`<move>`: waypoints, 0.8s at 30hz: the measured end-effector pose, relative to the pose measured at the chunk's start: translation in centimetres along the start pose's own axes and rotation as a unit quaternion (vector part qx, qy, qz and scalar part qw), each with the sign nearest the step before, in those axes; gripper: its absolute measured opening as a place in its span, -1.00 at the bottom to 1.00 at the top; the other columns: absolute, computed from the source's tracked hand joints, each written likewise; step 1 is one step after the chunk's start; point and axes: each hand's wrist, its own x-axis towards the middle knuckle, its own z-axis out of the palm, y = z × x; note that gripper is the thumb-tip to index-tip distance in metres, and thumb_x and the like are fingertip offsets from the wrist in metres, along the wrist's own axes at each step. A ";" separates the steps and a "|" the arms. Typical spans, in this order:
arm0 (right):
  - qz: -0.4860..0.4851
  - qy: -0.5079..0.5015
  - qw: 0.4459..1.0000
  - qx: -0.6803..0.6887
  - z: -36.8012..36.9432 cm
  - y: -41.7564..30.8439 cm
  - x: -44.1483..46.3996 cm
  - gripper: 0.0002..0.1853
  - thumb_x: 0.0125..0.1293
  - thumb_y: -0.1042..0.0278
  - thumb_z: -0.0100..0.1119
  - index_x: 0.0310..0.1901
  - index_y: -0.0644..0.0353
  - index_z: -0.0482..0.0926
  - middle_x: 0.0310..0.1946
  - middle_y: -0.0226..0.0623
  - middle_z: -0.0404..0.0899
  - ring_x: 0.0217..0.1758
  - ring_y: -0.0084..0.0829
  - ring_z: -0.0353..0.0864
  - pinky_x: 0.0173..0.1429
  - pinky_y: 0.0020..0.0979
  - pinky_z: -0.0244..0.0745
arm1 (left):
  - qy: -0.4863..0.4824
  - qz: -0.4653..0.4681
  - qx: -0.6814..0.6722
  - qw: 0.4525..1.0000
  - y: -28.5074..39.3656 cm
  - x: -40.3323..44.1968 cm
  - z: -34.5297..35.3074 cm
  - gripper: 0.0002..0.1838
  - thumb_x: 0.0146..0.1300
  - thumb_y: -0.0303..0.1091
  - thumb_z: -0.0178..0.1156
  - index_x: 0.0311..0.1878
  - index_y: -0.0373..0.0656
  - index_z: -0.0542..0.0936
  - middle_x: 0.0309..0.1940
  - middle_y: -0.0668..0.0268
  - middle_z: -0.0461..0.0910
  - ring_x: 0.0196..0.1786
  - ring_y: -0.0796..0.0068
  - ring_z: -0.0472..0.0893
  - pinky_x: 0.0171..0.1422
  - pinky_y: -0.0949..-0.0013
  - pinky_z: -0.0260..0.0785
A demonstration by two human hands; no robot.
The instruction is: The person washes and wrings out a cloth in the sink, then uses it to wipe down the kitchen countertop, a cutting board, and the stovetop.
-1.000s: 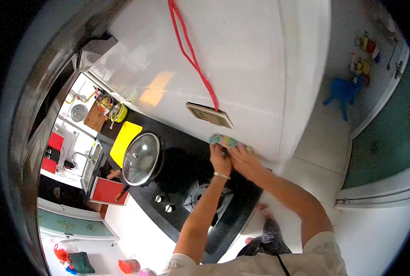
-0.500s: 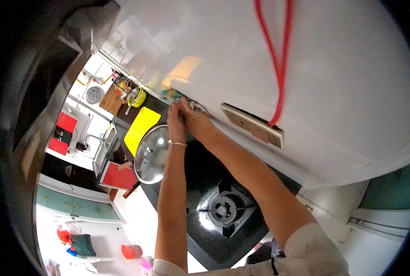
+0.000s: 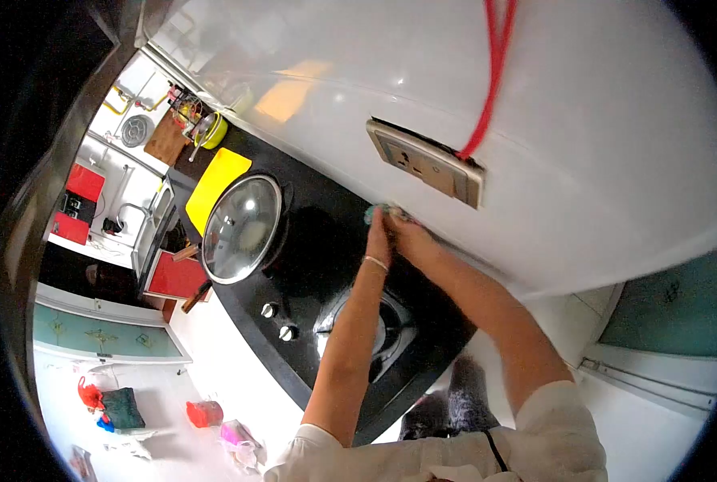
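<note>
My left hand (image 3: 380,234) and my right hand (image 3: 409,234) are pressed close together at the back edge of the black cooktop (image 3: 314,241), against the foot of the white wall. Bunched under and between their fingers is a teal patterned cloth (image 3: 370,214), mostly covered by the hands. Both hands appear closed on it. My left forearm passes over a gas burner (image 3: 391,329) and hides part of it. To the left of the hands a pan with a glass lid (image 3: 244,229) stands on the cooktop.
A wall socket (image 3: 427,161) with a red cord (image 3: 495,72) is above the hands. Beyond the pan lie a yellow sheet (image 3: 218,183) and a yellow-green bowl (image 3: 212,132). Two knobs (image 3: 278,321) sit at the cooktop's front. A red board (image 3: 178,275) is left of the pan handle.
Both hands and the cloth have moved right along the wall's foot, away from the yellow sheet to below the socket. The view has shifted too, and the knobs now show.
</note>
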 end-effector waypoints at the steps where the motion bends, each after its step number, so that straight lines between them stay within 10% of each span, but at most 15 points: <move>1: 0.016 0.002 1.000 0.024 -0.5 0.8 -3.2 -0.61 0.54 0.13 -0.01 0.25 0.10 0.57 0.39 -0.24 0.43 0.52 -0.06 0.22 0.60 0.11 -0.05 | 0.023 -0.026 0.004 0.999 -1.6 -0.5 0.5 -0.42 0.56 0.18 -0.05 0.32 -0.09 0.52 0.18 0.22 0.59 0.21 0.22 0.56 0.37 0.13 0.37; 4: 0.030 0.023 0.995 0.091 -1.2 0.9 -12.1 -0.62 0.39 0.08 0.14 0.12 0.03 0.71 0.41 -0.27 0.45 0.62 -0.03 0.08 0.64 0.10 -0.21 | -0.008 -0.084 0.039 0.996 -4.2 -6.4 5.2 -0.35 0.50 0.26 0.02 0.35 -0.09 0.50 0.19 0.23 0.58 0.22 0.19 0.54 0.39 0.08 0.35; 11: 0.041 0.026 0.986 0.159 -3.1 4.3 -27.2 -0.69 0.31 0.21 0.18 0.04 0.04 0.70 0.23 -0.33 0.57 0.46 -0.20 0.33 0.58 -0.13 0.13 | -0.054 -0.125 0.049 0.990 -8.2 -16.2 13.5 -0.47 0.46 0.08 0.16 0.29 -0.10 0.51 0.18 0.29 0.55 0.25 0.27 0.49 0.34 0.04 0.36; 14: 0.106 0.142 0.970 -0.164 0.9 4.6 -22.1 -0.65 0.22 0.17 0.19 0.01 0.04 0.72 0.25 -0.29 0.57 0.46 -0.17 0.32 0.61 -0.13 0.06 | -0.073 -0.021 -0.059 0.995 -4.7 -16.3 14.8 -0.64 0.50 -0.11 0.10 0.15 -0.16 0.58 0.09 0.32 0.59 0.16 0.33 0.55 0.32 0.26 0.41; 17: 0.194 0.155 0.929 0.276 -7.3 16.5 -20.9 -0.63 0.19 0.17 0.20 0.00 0.06 0.74 0.25 -0.25 0.57 0.46 -0.14 0.31 0.62 -0.10 0.02 | -0.020 0.032 -0.104 0.994 4.0 -16.1 15.8 -0.70 0.48 -0.15 0.09 0.06 -0.15 0.60 0.05 0.30 0.57 0.15 0.35 0.50 0.36 0.23 0.31; 24: 0.279 0.261 0.790 0.479 -8.8 17.2 -10.4 -0.60 0.18 0.31 0.29 0.07 0.18 0.69 0.30 -0.20 0.51 0.40 -0.20 0.31 0.47 -0.14 0.18 | 0.031 0.229 0.107 0.967 9.7 -8.5 6.9 -0.50 0.57 0.07 0.00 0.13 -0.24 0.56 -0.11 0.26 0.59 -0.08 0.44 0.51 -0.02 0.28 0.41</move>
